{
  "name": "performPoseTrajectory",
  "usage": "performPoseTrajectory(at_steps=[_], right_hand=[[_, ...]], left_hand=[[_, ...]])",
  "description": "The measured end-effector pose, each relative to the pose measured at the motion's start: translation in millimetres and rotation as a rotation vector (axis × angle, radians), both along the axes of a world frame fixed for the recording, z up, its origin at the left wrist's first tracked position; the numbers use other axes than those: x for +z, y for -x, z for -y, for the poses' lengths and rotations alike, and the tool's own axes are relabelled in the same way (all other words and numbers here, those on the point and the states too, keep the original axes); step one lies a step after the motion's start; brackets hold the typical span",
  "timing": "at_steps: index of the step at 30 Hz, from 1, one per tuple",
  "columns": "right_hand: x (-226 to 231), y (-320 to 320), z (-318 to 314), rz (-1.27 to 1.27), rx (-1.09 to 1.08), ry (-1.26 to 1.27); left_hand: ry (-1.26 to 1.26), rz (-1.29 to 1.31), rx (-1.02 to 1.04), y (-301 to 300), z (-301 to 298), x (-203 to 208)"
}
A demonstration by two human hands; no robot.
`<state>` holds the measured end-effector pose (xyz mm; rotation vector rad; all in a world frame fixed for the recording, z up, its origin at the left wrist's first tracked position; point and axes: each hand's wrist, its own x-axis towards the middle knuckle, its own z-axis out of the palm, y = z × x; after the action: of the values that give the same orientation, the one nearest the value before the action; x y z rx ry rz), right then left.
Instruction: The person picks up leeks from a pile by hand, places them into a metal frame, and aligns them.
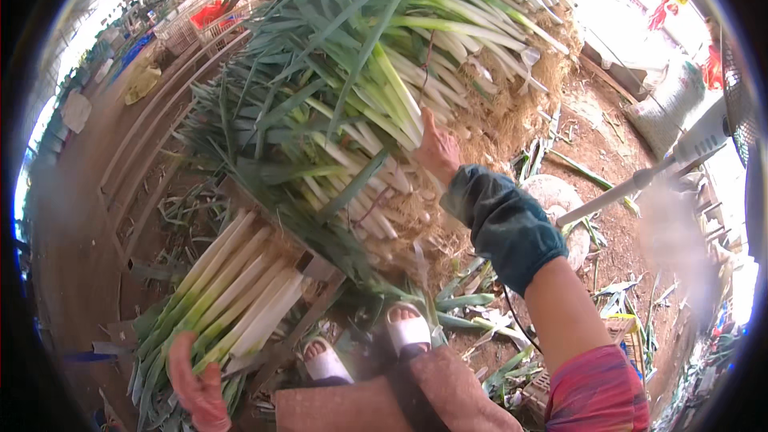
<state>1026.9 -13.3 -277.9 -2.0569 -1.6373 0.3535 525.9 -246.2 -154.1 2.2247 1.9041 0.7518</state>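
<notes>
My right hand (438, 148), its forearm in a dark green sleeve cover, reaches into a large pile of leeks (352, 96) with green leaves and white stalks. Its fingers close on the pale stalks of some leeks (402, 116) near the pile's root side. At the lower left, my left hand (196, 384) is against the green part of a smaller group of leeks (240, 288) laid side by side. The thumb and fingers of that hand are apart. The smaller group's stalks look clean and white, while shaggy brown roots (496, 124) hang from the big pile.
Dark ties (428, 60) bind bundles in the pile. A stand's metal pole (616, 190) rises at the right beside a round pale base (552, 196). Leaf scraps (472, 304) litter the earth floor around my white sandals (408, 328). Crates (216, 20) stand at the far left.
</notes>
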Motion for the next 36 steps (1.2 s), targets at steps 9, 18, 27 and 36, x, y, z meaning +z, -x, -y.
performPoseTrajectory(at_steps=[9,18,27,36], right_hand=[[47,39,65,-0.803,0.263,0.073],[91,77,202,-0.698,0.412,0.347],[174,82,248,-1.223,0.294,0.636],[242,99,344,-1.453,-0.017,0.749]], left_hand=[[-1.747,-2.119,0.006,-171,-110,-84],[-1.846,-3.355,0.112,-279,-119,-86],[-1.812,-3.381,0.071,-284,-75,-46],[-1.627,-3.401,0.174,-298,11,16]])
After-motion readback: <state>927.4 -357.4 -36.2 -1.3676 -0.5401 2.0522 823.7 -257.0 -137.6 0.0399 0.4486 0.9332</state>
